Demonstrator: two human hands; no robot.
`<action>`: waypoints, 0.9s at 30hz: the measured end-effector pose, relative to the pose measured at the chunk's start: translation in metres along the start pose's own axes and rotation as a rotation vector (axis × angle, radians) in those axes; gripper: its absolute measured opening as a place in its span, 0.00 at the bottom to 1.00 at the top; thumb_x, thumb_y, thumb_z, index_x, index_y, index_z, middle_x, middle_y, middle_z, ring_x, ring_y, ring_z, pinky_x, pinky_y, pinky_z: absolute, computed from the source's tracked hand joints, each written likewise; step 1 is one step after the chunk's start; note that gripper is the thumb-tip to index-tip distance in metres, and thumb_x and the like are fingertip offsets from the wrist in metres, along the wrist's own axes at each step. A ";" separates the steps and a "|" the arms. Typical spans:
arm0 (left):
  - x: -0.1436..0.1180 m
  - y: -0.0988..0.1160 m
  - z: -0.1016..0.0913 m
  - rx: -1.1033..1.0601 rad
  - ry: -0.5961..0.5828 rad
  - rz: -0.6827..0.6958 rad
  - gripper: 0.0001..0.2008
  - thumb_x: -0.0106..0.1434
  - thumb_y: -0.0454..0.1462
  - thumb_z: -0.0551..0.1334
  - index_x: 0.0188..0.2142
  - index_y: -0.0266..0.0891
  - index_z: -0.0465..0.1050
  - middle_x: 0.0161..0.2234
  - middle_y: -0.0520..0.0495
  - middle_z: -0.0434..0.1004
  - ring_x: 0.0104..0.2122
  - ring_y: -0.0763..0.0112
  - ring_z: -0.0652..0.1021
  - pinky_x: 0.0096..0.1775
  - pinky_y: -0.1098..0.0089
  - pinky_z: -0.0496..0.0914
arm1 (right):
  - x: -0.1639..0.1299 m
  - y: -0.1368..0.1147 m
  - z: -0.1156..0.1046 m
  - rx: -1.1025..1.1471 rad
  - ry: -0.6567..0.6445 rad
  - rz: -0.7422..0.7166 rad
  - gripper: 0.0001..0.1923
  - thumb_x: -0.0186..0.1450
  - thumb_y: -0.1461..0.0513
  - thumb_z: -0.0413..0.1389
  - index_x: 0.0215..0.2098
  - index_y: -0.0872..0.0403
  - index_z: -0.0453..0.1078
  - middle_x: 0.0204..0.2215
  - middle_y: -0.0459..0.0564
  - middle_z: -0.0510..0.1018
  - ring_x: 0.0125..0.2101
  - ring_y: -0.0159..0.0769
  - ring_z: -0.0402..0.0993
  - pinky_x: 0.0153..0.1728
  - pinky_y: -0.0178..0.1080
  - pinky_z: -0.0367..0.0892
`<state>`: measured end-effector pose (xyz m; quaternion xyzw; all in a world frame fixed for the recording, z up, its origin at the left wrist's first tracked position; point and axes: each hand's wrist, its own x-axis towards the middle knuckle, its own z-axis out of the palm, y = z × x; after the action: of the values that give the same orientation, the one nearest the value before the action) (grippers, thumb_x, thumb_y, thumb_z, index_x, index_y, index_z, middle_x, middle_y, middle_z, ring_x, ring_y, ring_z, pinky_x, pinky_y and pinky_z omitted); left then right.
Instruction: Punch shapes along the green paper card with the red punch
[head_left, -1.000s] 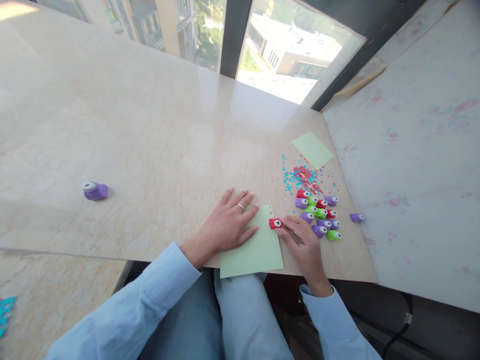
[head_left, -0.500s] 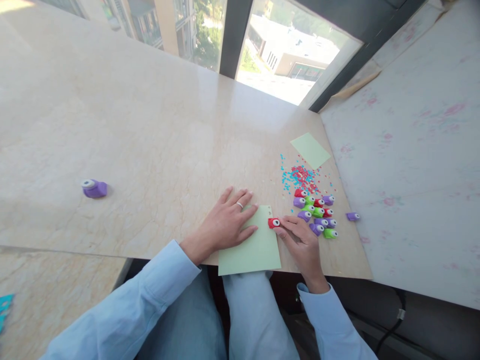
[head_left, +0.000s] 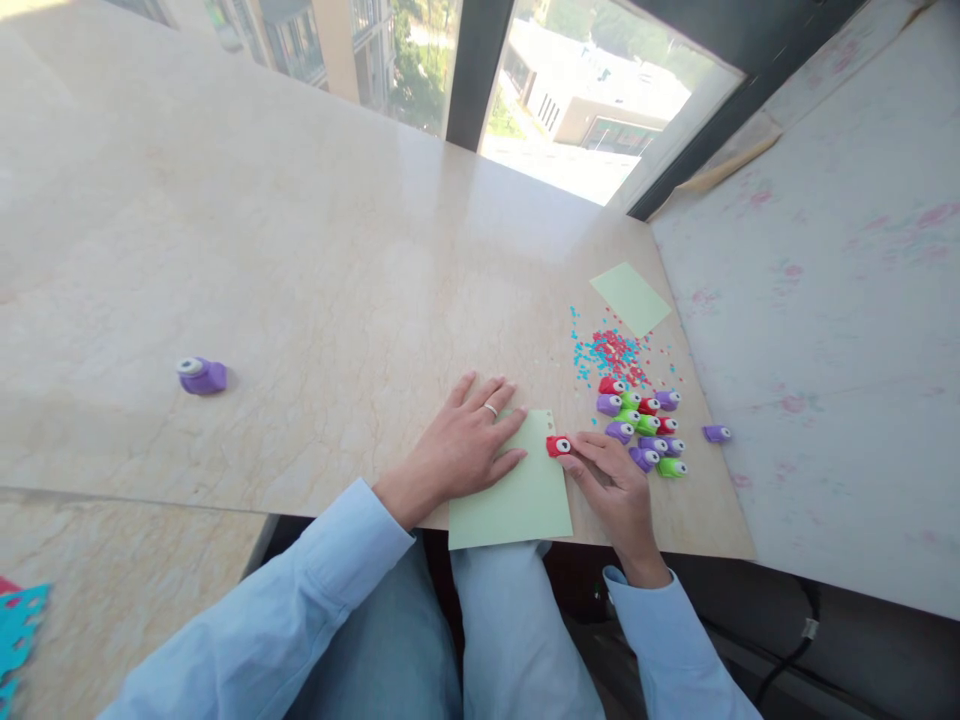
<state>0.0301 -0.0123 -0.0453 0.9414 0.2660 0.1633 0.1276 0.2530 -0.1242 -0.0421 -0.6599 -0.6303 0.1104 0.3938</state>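
A pale green sheet of paper (head_left: 517, 505) lies at the table's front edge, its lower part jutting over my legs. My left hand (head_left: 469, 445) rests flat on its left side with the fingers stretched out and a ring on one finger. At the sheet's right edge sits a small red craft punch (head_left: 558, 446), pinched between the thumb and fingers of my right hand (head_left: 611, 485). Small punched holes show along that edge just above the punch. Whether the punch is pressed down I cannot tell.
Several purple, green and red punches (head_left: 637, 425) cluster right of my right hand, below scattered red and blue paper bits (head_left: 615, 350). A smaller green paper (head_left: 631, 298) lies behind. Single purple punches stand far left (head_left: 202, 376) and by the wall (head_left: 717, 433). Blue punched paper (head_left: 22, 630) lies lower left.
The whole view has shifted slightly, so everything appears a little further right. Both hands, the sheet and the red punch keep the same places relative to each other.
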 end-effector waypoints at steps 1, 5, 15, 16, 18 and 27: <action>0.000 0.000 0.000 0.001 -0.001 -0.002 0.25 0.72 0.49 0.51 0.60 0.37 0.68 0.64 0.34 0.64 0.65 0.49 0.62 0.65 0.45 0.50 | 0.000 0.000 0.000 0.000 0.002 0.000 0.07 0.64 0.60 0.64 0.41 0.48 0.80 0.40 0.52 0.81 0.41 0.42 0.78 0.45 0.48 0.74; 0.000 0.000 0.000 -0.005 0.007 -0.001 0.24 0.72 0.49 0.52 0.59 0.37 0.69 0.64 0.34 0.64 0.65 0.49 0.62 0.65 0.46 0.50 | 0.001 -0.001 0.000 0.005 0.008 0.004 0.07 0.64 0.59 0.64 0.41 0.48 0.80 0.39 0.52 0.81 0.40 0.42 0.78 0.45 0.48 0.74; 0.001 0.001 -0.001 -0.086 0.051 -0.020 0.27 0.71 0.51 0.52 0.61 0.37 0.67 0.63 0.34 0.66 0.65 0.50 0.63 0.65 0.45 0.51 | 0.001 -0.004 -0.001 0.035 -0.031 0.183 0.17 0.63 0.52 0.63 0.47 0.50 0.77 0.41 0.53 0.82 0.40 0.42 0.77 0.43 0.48 0.73; 0.001 0.001 -0.002 -0.119 0.069 -0.030 0.27 0.72 0.51 0.52 0.61 0.37 0.66 0.63 0.34 0.66 0.65 0.51 0.64 0.65 0.46 0.52 | 0.001 -0.005 -0.002 0.058 -0.028 0.220 0.19 0.63 0.51 0.64 0.48 0.51 0.76 0.41 0.54 0.82 0.39 0.42 0.77 0.42 0.47 0.73; 0.001 -0.001 -0.004 -0.217 0.133 -0.059 0.25 0.73 0.48 0.51 0.61 0.36 0.66 0.62 0.35 0.68 0.64 0.54 0.66 0.64 0.48 0.55 | 0.004 -0.007 -0.005 0.128 -0.014 0.302 0.21 0.62 0.49 0.63 0.48 0.52 0.75 0.42 0.54 0.82 0.38 0.42 0.77 0.40 0.46 0.73; 0.002 -0.018 -0.008 -0.670 0.573 -0.383 0.11 0.68 0.37 0.55 0.39 0.39 0.76 0.41 0.44 0.80 0.44 0.64 0.78 0.49 0.59 0.72 | 0.048 -0.028 -0.028 0.223 -0.275 0.528 0.20 0.55 0.48 0.66 0.33 0.54 0.71 0.28 0.48 0.78 0.27 0.35 0.73 0.29 0.38 0.69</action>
<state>0.0205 0.0054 -0.0430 0.6996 0.3919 0.4666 0.3733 0.2585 -0.0939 0.0114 -0.7323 -0.4685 0.3656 0.3325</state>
